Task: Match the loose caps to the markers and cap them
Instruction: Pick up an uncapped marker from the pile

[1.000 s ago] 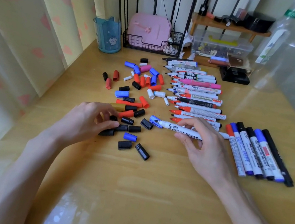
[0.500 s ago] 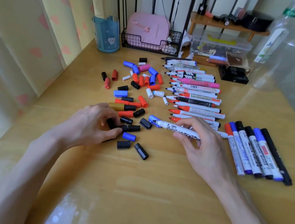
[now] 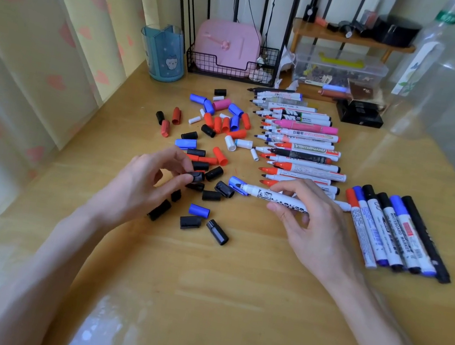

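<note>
One black cap (image 3: 197, 176) is now pinched up by the left hand (image 3: 138, 187), which lay flat over the pile a second ago. The right hand (image 3: 315, 233) is unchanged on the white marker (image 3: 276, 198).

Yellow wood worktop (image 3: 229, 294): curtain (image 3: 29, 46) at left, then blue cup (image 3: 165, 55), loose caps (image 3: 219, 128), a row of uncapped markers (image 3: 300, 148), and six capped markers (image 3: 392, 231) at right.

On the left fingers (image 3: 182, 178), thumb and tips pinch the cap over the pile. The right fingers (image 3: 288, 184) curl round the marker barrel, tip pointing left.

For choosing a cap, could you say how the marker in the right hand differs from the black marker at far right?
Held marker: white barrel, uncapped; black marker: black barrel, capped. The right hand grips the held marker; the black marker lies on the table. Both are markers.
</note>
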`<state>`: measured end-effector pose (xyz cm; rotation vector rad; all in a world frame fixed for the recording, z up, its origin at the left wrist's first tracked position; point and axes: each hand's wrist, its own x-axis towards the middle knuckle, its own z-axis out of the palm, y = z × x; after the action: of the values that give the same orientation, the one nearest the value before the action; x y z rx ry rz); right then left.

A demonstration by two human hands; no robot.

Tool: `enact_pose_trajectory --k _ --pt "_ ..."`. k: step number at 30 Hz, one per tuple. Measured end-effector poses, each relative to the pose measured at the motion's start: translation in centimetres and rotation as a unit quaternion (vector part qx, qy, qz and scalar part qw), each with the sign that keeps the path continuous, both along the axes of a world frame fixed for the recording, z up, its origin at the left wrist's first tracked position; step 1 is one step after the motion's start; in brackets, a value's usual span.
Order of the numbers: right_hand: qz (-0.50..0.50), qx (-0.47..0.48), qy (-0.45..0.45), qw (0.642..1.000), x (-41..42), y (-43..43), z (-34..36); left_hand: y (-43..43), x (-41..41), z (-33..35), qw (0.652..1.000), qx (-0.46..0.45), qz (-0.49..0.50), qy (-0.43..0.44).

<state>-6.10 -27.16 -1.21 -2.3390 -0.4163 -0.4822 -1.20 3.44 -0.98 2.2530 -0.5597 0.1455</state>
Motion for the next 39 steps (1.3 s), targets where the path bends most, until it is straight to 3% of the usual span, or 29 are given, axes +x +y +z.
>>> enact_pose_trajectory --k 6,15,26,29,34,39 --pt "0.026 -0.004 0.003 1.000 0.2 -0.1 -0.3 -0.1 0.1 0.3 0.998 -0.052 0.035 -0.006" --pt "0.046 0.009 -0.002 0.999 0.2 0.0 -0.4 -2.4 -0.7 0.0 0.993 -0.110 -0.026 0.036" --pt "0.048 -0.007 -0.013 0.999 0.2 0.1 -0.5 -3.4 -1.2 -0.4 0.994 -0.092 -0.051 0.034" --pt "0.057 -0.009 -0.015 0.998 0.1 0.2 -0.6 -4.1 -1.5 -0.7 0.996 -0.071 -0.043 0.012" --pt "0.061 -0.002 -0.032 0.998 0.1 0.3 -0.7 -4.5 -1.8 -0.6 0.994 0.028 -0.032 -0.100" --pt "0.050 0.008 -0.051 0.997 -0.1 0.4 -0.7 -5.4 -2.1 -0.6 0.990 0.014 -0.016 -0.142"
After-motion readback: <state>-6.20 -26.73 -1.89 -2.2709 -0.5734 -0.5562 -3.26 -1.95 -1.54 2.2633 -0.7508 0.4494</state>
